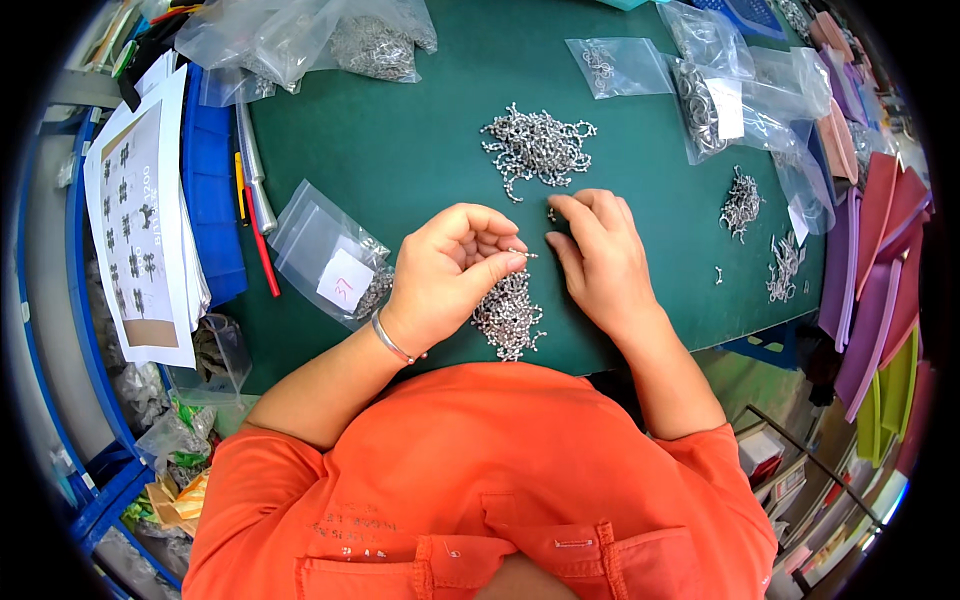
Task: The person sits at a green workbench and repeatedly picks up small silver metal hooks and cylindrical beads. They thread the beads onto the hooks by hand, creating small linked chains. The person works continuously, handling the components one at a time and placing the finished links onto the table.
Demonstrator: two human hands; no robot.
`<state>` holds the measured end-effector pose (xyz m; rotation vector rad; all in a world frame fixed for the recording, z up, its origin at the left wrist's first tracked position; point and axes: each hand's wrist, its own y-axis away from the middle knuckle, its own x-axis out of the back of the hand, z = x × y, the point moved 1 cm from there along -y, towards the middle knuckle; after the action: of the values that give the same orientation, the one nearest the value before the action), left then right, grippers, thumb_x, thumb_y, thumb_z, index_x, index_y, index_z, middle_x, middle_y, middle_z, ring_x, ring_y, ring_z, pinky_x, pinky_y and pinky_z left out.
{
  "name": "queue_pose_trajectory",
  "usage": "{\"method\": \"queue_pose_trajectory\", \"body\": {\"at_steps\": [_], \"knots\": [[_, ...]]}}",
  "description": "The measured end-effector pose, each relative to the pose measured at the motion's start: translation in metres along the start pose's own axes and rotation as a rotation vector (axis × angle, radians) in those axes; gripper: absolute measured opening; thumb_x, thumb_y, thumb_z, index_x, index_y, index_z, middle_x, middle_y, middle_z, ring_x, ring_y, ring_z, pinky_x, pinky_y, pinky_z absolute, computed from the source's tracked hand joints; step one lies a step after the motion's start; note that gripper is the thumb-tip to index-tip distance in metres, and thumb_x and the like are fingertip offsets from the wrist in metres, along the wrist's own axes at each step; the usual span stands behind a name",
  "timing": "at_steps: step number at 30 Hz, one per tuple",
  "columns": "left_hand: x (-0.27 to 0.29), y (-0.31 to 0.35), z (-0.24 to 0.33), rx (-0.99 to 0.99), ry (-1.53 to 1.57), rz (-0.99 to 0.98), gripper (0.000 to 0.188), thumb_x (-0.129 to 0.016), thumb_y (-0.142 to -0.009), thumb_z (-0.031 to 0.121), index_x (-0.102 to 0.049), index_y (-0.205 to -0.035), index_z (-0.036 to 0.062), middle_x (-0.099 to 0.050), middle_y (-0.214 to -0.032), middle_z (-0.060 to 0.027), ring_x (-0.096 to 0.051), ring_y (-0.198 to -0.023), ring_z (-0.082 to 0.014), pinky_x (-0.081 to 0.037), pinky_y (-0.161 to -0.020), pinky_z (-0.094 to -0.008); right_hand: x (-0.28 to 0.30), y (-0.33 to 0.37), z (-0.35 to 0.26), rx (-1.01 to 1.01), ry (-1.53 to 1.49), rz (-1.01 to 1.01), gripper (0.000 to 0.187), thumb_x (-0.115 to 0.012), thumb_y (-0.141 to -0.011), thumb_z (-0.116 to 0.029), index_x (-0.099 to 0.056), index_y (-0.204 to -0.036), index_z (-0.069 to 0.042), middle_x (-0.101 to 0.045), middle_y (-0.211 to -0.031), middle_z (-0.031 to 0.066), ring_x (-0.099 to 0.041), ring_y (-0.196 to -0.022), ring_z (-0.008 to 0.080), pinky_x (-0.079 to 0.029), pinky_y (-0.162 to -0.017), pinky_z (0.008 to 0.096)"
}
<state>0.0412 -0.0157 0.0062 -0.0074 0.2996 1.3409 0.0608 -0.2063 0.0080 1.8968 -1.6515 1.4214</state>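
Observation:
My left hand [450, 262], with a silver bangle [392, 338] at the wrist, pinches a thin silvery metal piece [524, 254] between thumb and fingertips. Directly below it, a heap of small silvery metal pieces [508, 318] lies near the front edge. To its right is my right hand [605, 250], fingers curled, with a tiny metal piece [552, 214] at the index fingertip. Its thumb tip stands apart from the index finger; exactly how the piece is gripped is hard to see. A bigger pile of silvery chain-like pieces [537, 145] lies beyond both hands.
Left of my hands are a zip bag [330, 262] of metal parts, red pen [262, 252], blue tray [213, 200] and printed sheets [140, 220]. Parts bags [700, 105] and two small piles [740, 203] sit at right. Coloured bins [870, 290] line the green table's [640, 130] right side.

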Motion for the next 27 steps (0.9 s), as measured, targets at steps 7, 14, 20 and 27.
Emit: {"method": "queue_pose_trajectory", "body": {"at_steps": [7, 14, 20, 27], "knots": [[-0.002, 0.005, -0.003, -0.191, -0.249, -0.003, 0.027, -0.069, -0.086, -0.008, -0.057, -0.109, -0.0013, -0.067, -0.100, -0.0091, -0.067, -0.095, -0.0152, -0.056, -0.083, -0.0277, -0.007, 0.008, 0.016, 0.005, 0.029, -0.016, 0.020, -0.071, -0.075, 0.000, -0.063, -0.093, -0.003, -0.059, -0.092, 0.0109, -0.058, -0.083, 0.0313, -0.050, -0.072, 0.0408], [0.006, 0.006, 0.001, -0.265, -0.572, -0.113, 0.014, -0.072, -0.080, -0.005, -0.066, -0.092, 0.0000, -0.068, -0.095, -0.0075, -0.066, -0.083, -0.0157, -0.053, -0.074, -0.0261, -0.006, 0.004, 0.016, -0.031, 0.021, -0.020, 0.014, -0.072, -0.075, -0.001, -0.063, -0.086, -0.004, -0.058, -0.090, 0.0090, -0.057, -0.081, 0.0300, -0.049, -0.071, 0.0410], [0.013, 0.005, -0.006, -0.341, -0.678, -0.168, 0.010, -0.074, -0.081, 0.001, -0.072, -0.090, 0.0028, -0.066, -0.091, -0.0055, -0.061, -0.073, -0.0131, -0.049, -0.064, -0.0251, 0.000, 0.001, 0.015, -0.054, -0.155, -0.026, 0.010, -0.070, -0.080, 0.000, -0.062, -0.086, -0.003, -0.060, -0.089, 0.0099, -0.058, -0.079, 0.0291, -0.049, -0.068, 0.0375], [0.001, -0.004, 0.005, 0.273, -0.010, -0.065, 0.021, -0.070, -0.090, 0.007, -0.064, -0.110, -0.0003, -0.068, -0.093, -0.0051, -0.061, -0.076, -0.0081, -0.050, -0.065, -0.0212, 0.005, 0.011, -0.003, -0.155, -0.580, -0.110, 0.009, -0.066, -0.084, 0.004, -0.059, -0.088, 0.000, -0.065, -0.086, 0.0126, -0.064, -0.077, 0.0288, -0.052, -0.068, 0.0347]]}}
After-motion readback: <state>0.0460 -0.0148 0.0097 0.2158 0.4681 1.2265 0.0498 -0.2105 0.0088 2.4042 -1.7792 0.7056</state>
